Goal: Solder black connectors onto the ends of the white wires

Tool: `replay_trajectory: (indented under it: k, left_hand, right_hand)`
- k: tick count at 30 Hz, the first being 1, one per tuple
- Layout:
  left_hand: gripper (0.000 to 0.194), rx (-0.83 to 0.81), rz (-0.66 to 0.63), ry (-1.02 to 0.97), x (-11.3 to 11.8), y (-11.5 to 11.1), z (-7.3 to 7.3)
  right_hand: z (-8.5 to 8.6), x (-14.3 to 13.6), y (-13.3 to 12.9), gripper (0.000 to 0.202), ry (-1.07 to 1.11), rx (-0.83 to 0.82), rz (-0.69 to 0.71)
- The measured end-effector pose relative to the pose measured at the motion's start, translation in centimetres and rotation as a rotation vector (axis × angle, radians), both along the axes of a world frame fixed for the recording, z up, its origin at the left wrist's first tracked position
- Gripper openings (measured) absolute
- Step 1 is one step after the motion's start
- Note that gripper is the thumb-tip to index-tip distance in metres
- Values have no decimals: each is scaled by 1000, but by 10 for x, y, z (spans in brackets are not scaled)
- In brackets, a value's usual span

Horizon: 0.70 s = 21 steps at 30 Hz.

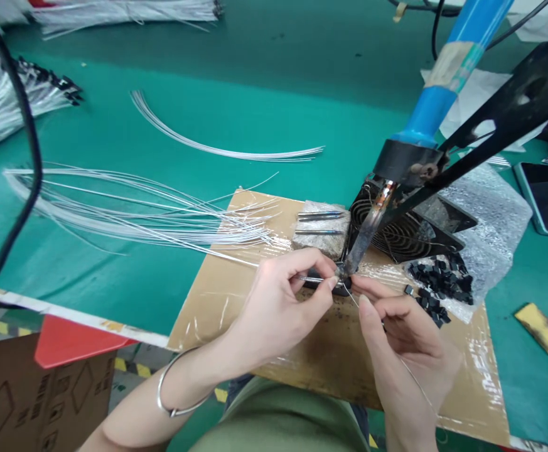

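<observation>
My left hand [278,307] is closed in a pinch, holding a thin white wire [236,257] just under the tip of a soldering iron [364,235]. Fine solder wire [351,295] runs from the fingers of my right hand [403,339] up to that tip, and its tail lies across the palm. The iron has a blue handle [436,103] and points steeply down, fixed to a black stand arm [499,119]. Fingertips hide the exact joint. A bundle of white wires [127,216] spreads out left of my hands, its loose ends on the cardboard [208,301].
Behind the iron stands a black fan [391,229], beside a wrapped block [321,242] with metal pins. Small black connectors [443,276] lie on bubble wrap [504,213]. Further right are a phone [547,198] and a yellow sponge [543,329]. A black cable [31,138] hangs at left.
</observation>
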<state>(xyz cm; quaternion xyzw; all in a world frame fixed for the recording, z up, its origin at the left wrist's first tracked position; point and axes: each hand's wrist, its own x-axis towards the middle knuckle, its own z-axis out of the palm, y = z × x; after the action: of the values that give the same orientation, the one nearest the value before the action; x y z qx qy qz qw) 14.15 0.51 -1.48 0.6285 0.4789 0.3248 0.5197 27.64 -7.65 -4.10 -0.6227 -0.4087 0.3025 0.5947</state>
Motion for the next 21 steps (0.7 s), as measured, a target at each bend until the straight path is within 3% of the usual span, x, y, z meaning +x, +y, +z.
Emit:
replay_trajectory:
  k: [21]
  left_hand:
    - [9,12,10,20,0,0,-2]
  right_hand:
    - [1,-3,0,20,-120,4,-48]
